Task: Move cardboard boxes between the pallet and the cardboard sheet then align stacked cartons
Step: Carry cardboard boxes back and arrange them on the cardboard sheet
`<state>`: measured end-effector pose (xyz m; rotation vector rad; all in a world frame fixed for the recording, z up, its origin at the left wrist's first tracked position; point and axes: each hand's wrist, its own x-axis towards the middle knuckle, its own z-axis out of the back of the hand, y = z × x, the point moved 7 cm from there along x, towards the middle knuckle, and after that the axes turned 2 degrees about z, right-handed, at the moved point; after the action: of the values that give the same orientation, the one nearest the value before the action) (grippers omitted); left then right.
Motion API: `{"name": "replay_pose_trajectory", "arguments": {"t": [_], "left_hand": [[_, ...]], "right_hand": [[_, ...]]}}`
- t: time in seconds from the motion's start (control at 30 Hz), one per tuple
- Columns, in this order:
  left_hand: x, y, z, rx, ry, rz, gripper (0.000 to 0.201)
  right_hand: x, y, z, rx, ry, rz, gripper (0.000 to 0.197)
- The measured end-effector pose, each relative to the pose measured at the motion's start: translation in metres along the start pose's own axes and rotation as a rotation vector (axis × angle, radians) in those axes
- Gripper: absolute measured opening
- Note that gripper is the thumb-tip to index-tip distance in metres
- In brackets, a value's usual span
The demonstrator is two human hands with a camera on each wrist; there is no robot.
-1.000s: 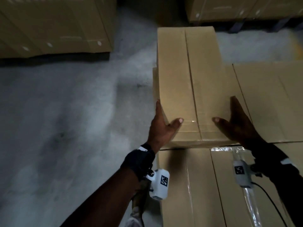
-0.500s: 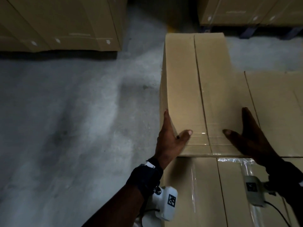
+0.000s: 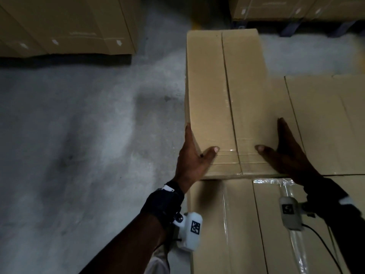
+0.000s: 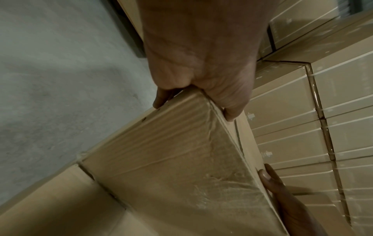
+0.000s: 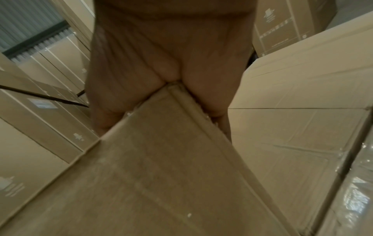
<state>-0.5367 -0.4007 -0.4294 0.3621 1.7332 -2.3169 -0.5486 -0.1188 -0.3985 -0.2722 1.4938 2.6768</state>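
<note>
I have both hands on the near end of a long cardboard box (image 3: pixel 223 99), which lies on top of the stacked cartons (image 3: pixel 325 123) with its far end hanging out past their far edge, over the grey floor (image 3: pixel 79 135). My left hand (image 3: pixel 190 157) grips the box's near left corner: the fingers run straight and pressed together along its left side, and the thumb lies across the top. In the left wrist view the corner sits wedged into the fork between thumb and fingers (image 4: pixel 161 97), and only the tips of them show past my palm. My right hand (image 3: pixel 286 153) mirrors this at the near right corner, fingers laid flat along the right side, thumb pointing inward over the taped seam. The right wrist view is blurred, and there my palm covers most of the fingers, so I cannot tell how far down the side they reach. The underside of the box is hidden in every view, so I cannot say whether it rests fully on the cartons or is lifted slightly. A film-wrapped carton (image 3: pixel 276 224) lies nearest me, cut off by the lower edge. More stacked boxes (image 3: pixel 65 24) stand across the floor, their tops cropped; dark pallet blocks (image 3: pixel 292 28) show dimly beneath another stack at upper right.
</note>
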Motion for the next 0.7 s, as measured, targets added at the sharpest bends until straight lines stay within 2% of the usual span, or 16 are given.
{"name": "replay_pose_trajectory", "arguments": {"t": [0.2,0.37,0.43,0.5,0.57,0.7], "left_hand": [[0.001,0.000,0.001,0.049,-0.012,0.000,0.110],[0.003,-0.005,0.002,0.099,0.029,-0.004,0.110],[0.000,-0.011,0.006,0.131,0.035,-0.016,0.110],[-0.008,-0.019,0.011,0.178,0.050,-0.028,0.108],[-0.024,-0.036,0.015,0.245,0.069,-0.053,0.106],[-0.081,-0.086,0.028,0.373,0.061,-0.131,0.095]], "right_hand": [[0.002,-0.017,-0.002,0.138,-0.053,-0.020,0.114],[0.008,-0.023,0.005,0.030,-0.091,-0.075,0.120],[0.002,-0.018,0.008,0.014,-0.119,-0.123,0.117],[-0.010,-0.005,0.012,-0.030,-0.183,-0.136,0.109],[-0.030,0.015,0.017,-0.062,-0.242,-0.077,0.103],[-0.099,0.055,0.025,-0.054,-0.248,-0.003,0.094]]}}
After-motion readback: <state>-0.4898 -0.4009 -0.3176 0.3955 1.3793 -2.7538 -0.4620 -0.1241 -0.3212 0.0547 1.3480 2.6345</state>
